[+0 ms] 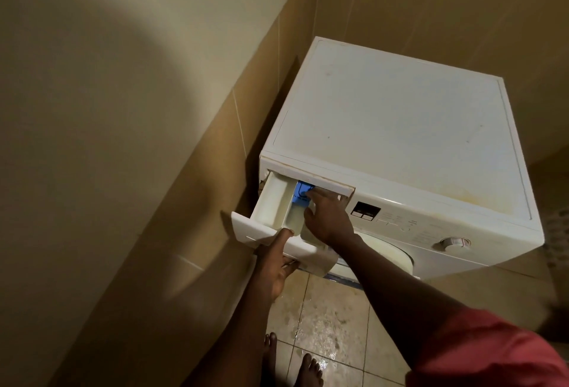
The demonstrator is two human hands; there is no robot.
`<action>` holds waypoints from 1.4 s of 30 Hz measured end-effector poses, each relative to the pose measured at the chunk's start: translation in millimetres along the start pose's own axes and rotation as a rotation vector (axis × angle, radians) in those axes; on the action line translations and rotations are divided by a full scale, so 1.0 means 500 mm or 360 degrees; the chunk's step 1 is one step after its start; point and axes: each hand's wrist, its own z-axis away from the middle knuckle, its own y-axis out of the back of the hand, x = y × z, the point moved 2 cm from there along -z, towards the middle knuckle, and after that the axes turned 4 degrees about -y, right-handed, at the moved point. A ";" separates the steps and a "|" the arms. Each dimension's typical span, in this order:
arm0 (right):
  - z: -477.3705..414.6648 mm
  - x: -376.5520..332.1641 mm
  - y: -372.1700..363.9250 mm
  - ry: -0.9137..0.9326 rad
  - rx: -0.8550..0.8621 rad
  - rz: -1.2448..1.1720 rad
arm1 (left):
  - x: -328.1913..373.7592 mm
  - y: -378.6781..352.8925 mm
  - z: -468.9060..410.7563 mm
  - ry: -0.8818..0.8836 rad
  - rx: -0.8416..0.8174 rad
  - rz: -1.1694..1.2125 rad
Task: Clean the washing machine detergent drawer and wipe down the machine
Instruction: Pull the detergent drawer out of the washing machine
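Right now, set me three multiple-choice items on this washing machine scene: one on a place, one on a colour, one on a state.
1. Where is the right hand?
A. On the dial
B. Reaching into the detergent drawer, at its back
C. Flat on the machine's top

2. What colour is the insert at the back of the drawer?
A. Blue
B. Red
C. Green

3. What state is the drawer in?
A. Shut flush
B. Lifted out and lying on the floor
C. Pulled out but still in its slot

Answers:
1 B, its fingers touch the insert inside the drawer.
2 A, the insert shows bright blue against the white plastic.
3 C, the drawer juts out from the washing machine, and the left hand grips its front panel.
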 end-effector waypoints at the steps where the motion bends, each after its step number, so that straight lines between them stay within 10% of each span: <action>1: 0.002 -0.003 -0.001 0.0004 -0.0007 0.0027 | 0.001 0.000 0.001 0.0010 0.0003 -0.0002; 20: -0.025 -0.023 -0.013 0.0030 -0.0262 0.0840 | 0.004 0.002 0.011 0.0023 0.0033 -0.0042; 42: 0.129 0.031 -0.022 0.0099 -0.0151 0.0378 | -0.045 0.100 0.154 0.0144 0.0044 -0.0218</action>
